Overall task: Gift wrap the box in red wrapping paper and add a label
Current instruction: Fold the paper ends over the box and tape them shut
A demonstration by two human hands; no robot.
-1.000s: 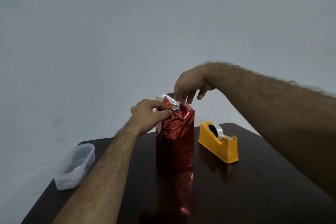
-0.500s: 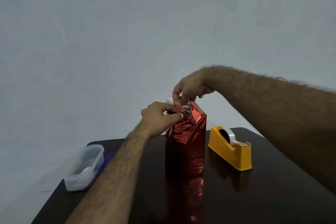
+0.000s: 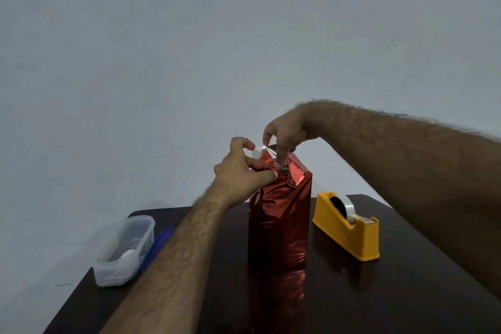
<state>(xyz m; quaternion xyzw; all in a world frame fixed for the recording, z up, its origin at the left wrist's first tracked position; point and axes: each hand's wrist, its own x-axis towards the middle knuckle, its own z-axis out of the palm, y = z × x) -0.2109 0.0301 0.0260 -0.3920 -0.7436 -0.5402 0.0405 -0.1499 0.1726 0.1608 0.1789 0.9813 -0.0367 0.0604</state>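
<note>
A tall box wrapped in shiny red paper (image 3: 279, 225) stands upright in the middle of the dark table (image 3: 379, 293). Its top end is crumpled, with loose flaps whose silver underside shows. My left hand (image 3: 241, 171) is at the top left edge, thumb and fingertips pinching the gathered paper there. My right hand (image 3: 284, 135) comes from above, its fingers pushing down into the folded paper at the top. No label is in view.
A yellow tape dispenser (image 3: 347, 225) with a clear tape roll sits right of the box. A translucent plastic container (image 3: 124, 249) stands at the table's left edge, with a blue object (image 3: 157, 244) beside it. A plain grey wall rises behind.
The silver flap that stood up has been folded down onto the box top. My right hand's fingers have sunk lower into the paper; my left hand stays at the top edge.
</note>
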